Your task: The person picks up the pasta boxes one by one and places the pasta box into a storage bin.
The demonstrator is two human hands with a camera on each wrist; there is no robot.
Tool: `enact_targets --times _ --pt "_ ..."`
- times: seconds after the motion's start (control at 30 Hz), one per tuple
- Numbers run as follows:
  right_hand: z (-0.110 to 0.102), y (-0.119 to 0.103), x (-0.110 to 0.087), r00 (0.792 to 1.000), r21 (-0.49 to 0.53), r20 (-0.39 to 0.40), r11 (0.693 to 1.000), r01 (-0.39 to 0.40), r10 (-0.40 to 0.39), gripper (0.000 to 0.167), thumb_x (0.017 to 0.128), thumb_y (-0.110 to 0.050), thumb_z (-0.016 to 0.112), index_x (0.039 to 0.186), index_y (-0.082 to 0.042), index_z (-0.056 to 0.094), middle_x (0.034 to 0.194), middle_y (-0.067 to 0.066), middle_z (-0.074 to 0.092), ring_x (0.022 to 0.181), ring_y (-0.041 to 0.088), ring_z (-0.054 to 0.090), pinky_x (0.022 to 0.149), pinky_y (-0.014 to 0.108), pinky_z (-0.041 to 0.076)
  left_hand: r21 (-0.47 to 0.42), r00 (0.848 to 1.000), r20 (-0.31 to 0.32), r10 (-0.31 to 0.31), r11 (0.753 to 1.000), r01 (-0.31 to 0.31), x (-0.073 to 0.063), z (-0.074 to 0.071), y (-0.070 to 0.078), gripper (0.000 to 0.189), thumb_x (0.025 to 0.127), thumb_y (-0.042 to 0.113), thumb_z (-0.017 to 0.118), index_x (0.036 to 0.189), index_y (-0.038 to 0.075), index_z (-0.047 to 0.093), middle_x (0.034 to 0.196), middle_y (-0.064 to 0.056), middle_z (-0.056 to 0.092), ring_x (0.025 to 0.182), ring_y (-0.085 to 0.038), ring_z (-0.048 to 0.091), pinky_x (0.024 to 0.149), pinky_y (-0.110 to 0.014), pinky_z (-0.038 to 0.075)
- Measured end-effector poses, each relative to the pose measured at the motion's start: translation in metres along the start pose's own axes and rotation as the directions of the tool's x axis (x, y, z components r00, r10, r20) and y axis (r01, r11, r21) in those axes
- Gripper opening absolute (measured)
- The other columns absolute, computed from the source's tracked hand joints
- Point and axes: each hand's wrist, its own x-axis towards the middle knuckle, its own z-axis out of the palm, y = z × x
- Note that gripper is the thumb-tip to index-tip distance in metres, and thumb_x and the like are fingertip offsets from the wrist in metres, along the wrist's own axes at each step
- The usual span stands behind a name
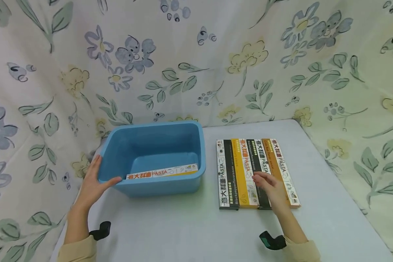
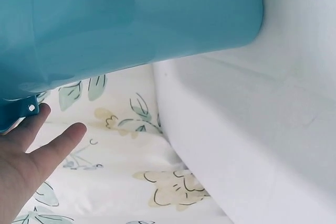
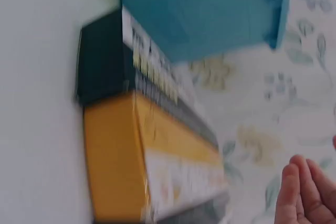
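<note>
My left hand (image 1: 93, 185) rests at the front left corner of a blue plastic tub (image 1: 163, 185), thumb by the front rim and fingers spread along the left side. In the left wrist view its straight fingers (image 2: 58, 148) reach beside the tub's handle tab (image 2: 21, 111). A pasta box (image 1: 163, 171) lies inside the tub along the front wall. My right hand (image 1: 272, 187) hovers over a row of several pasta boxes, holding nothing, its fingers loosely bent. That row has a black box (image 1: 227, 174), a yellow box (image 1: 243, 163), another black box and a brown box (image 1: 278, 163).
Both the tub and the row of boxes are on a white-covered table (image 1: 183, 229), tub at left, boxes at right. A floral curtain (image 1: 196, 72) hangs behind the table and along its sides.
</note>
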Motion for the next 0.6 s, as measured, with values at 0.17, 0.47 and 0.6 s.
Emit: enact_targets --times 0.17,0.47,0.6 --pt "-0.038 0.02 -0.004 0.965 -0.241 -0.261 0.968 -0.062 -0.003 0.036 0.097 -0.019 0.059 0.124 0.005 0.06 0.103 0.005 0.071 0.089 0.009 0.063 0.072 0.012 0.047 -0.015 1.0 0.002 0.013 1.0 -0.013 0.0 0.0 0.002 0.108 0.083 0.042 0.073 0.156 0.006 0.003 0.161 -0.021 -0.001 0.143 -0.051 0.003 0.099 -0.078 0.018" --pt "-0.071 0.058 -0.007 0.983 -0.595 -0.173 0.79 -0.147 0.053 0.081 0.089 -0.015 0.063 0.144 0.02 0.015 0.15 0.042 0.007 0.138 0.057 0.011 0.108 0.067 0.017 -0.02 1.0 -0.003 0.012 1.0 -0.012 0.0 -0.002 0.001 0.108 0.083 0.042 0.073 0.156 0.007 0.003 0.161 -0.02 -0.002 0.142 -0.052 0.003 0.099 -0.079 0.018" --pt "-0.069 0.065 -0.009 0.987 -0.588 -0.127 0.794 -0.154 0.098 0.081 0.091 -0.017 0.063 0.143 0.022 0.015 0.149 0.042 0.006 0.138 0.058 0.006 0.108 0.068 0.014 -0.032 1.0 0.0 0.009 0.999 -0.009 0.0 -0.001 0.001 0.108 0.082 0.041 0.073 0.156 0.007 0.003 0.161 -0.021 -0.001 0.142 -0.053 0.003 0.099 -0.079 0.018"
